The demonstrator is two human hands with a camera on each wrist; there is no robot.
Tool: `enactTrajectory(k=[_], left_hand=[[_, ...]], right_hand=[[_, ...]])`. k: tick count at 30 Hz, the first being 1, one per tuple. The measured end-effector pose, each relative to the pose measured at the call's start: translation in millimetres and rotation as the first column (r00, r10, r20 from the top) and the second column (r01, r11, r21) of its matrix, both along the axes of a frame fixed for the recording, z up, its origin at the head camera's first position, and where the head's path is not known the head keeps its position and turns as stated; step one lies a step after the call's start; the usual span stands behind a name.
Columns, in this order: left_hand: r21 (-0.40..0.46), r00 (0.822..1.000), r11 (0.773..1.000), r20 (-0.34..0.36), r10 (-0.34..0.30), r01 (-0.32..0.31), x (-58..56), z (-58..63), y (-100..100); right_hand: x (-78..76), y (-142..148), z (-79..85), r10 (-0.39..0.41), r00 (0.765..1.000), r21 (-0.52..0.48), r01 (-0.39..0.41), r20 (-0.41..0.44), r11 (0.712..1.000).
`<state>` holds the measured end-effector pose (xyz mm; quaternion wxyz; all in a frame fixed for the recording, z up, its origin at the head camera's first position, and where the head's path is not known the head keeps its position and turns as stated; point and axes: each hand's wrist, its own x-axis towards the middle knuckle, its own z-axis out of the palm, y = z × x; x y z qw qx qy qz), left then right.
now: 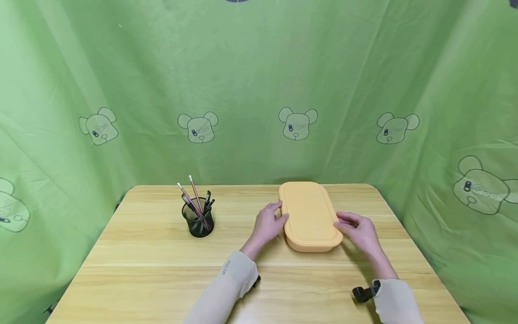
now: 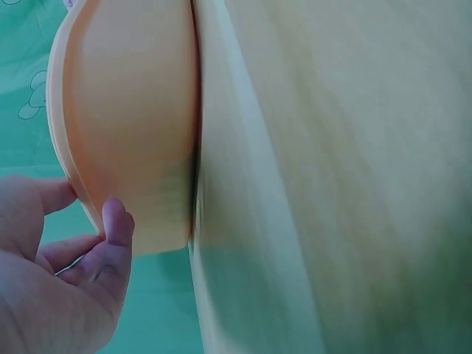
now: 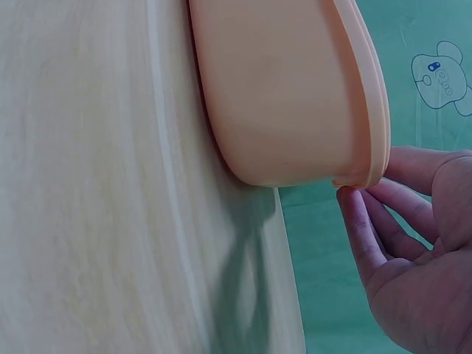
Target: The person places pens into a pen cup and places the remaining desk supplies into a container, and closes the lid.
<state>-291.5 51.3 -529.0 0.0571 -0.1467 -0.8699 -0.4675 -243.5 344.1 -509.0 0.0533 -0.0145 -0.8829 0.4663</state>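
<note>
A peach-orange storage box (image 3: 284,96) stands on the table toward the back right, covered by its flat rounded lid (image 1: 309,211). My left hand (image 1: 269,223) is at the lid's left side; in the left wrist view its fingers (image 2: 59,195) lie around the lid's rim. On the other side, my right hand (image 1: 359,229) pinches the lid's edge near the front right corner. The right wrist view shows one digit on the lid's top and fingertips (image 3: 352,198) under the rim. The lid sits on the box, and the inside is hidden.
To the left, a black mesh pen cup (image 1: 198,218) holds pencils and several pens. The wooden table (image 1: 162,279) ends just behind the box, where a green curtain (image 1: 251,90) with bear-head prints hangs around the back and sides.
</note>
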Motion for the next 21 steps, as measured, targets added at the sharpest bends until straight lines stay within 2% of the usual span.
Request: enactTrajectory(k=[15,21], left_hand=[[0.048,0.999,0.999,0.037,-0.007,0.005,1.6,-0.7,-1.2],[0.027,0.999,1.0,0.047,-0.012,0.011,0.6,-2.4,-1.8]], right_hand=[[1.3,-0.6,-2.0,-0.013,1.0,0.009,0.013,0.02,1.0],[0.8,-0.8,-2.4,-0.019,1.0,0.011,0.018,0.025,1.0]])
